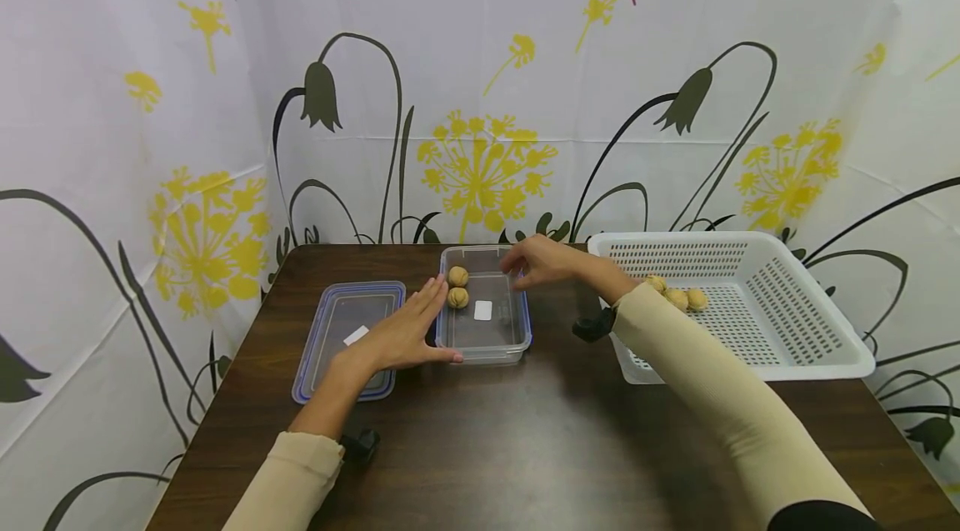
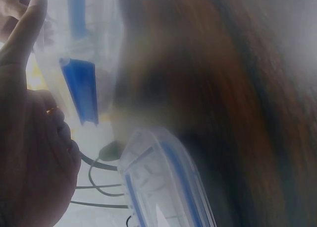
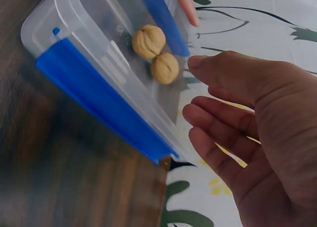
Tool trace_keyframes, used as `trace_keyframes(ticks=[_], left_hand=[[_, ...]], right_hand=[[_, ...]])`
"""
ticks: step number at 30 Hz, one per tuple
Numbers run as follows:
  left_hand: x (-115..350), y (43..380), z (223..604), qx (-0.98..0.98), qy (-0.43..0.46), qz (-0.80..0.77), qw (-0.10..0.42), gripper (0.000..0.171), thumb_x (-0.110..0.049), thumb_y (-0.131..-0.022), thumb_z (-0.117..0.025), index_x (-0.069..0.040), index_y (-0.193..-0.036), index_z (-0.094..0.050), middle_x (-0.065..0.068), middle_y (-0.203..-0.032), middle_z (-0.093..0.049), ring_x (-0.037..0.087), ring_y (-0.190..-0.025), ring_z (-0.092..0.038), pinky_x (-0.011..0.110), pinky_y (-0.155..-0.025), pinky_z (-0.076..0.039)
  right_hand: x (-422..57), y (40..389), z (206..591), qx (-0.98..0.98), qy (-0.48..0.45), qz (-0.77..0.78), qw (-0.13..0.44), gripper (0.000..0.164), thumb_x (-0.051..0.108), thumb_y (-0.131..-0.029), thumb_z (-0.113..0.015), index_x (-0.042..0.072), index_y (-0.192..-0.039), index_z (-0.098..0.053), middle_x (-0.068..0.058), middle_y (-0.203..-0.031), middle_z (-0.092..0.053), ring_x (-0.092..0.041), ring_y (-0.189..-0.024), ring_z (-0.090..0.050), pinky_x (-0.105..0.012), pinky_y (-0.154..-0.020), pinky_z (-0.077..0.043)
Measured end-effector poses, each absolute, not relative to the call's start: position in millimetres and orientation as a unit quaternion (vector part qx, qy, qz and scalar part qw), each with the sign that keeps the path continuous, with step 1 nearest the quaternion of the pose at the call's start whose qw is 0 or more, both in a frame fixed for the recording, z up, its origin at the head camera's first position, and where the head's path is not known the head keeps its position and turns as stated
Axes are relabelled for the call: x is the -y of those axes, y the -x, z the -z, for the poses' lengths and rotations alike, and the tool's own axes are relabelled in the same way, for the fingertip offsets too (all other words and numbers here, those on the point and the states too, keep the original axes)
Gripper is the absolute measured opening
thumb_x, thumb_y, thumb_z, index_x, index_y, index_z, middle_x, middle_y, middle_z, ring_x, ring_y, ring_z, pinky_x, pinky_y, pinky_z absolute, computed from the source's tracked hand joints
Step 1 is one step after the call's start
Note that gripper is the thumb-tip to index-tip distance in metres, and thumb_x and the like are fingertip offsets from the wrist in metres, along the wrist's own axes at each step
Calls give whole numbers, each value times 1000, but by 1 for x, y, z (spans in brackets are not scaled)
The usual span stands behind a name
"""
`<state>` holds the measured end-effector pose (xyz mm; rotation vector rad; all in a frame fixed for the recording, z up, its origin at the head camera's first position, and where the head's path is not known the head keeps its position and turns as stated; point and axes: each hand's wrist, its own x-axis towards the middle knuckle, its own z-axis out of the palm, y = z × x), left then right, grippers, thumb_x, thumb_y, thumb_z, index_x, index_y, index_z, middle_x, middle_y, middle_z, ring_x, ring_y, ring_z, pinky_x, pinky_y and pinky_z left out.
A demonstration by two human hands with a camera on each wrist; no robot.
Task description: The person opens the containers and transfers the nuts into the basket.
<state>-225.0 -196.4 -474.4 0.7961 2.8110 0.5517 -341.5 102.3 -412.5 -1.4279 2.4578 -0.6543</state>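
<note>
A clear plastic container (image 1: 517, 323) with blue side clips stands in the middle of the table. Two walnuts (image 3: 149, 41) lie in it, side by side along its left wall in the head view. My left hand (image 1: 405, 335) lies along that left side, fingers straight and thumb stretched toward the front corner. Over the container's far right corner hovers my right hand (image 1: 546, 259). In the right wrist view its fingers (image 3: 218, 155) are loosely bent, apart from the thumb, with nothing between them.
A clear lid (image 1: 341, 314) with a blue border lies left of the container, partly behind my left wrist. At the right stands a white perforated basket (image 1: 795, 306), where several walnuts (image 1: 677, 298) show beside my right sleeve. A flower-printed curtain (image 1: 480, 56) hangs behind the table.
</note>
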Motion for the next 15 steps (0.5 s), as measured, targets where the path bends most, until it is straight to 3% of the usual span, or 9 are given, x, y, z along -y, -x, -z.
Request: trace_keyframes(ticks=[15], left_hand=[[198,223,472,-941,-265,-189,90,124,-66,-89,-75,2,-168,-7,16,-178,3,35,-164,0,58,-131,-13]], right_hand=[[-54,340,449,-852,447,236,138,44,15,-92,-83,-9,-127,-71,-22,-122,-75,-30,-107,-77,-32,-94,-61]])
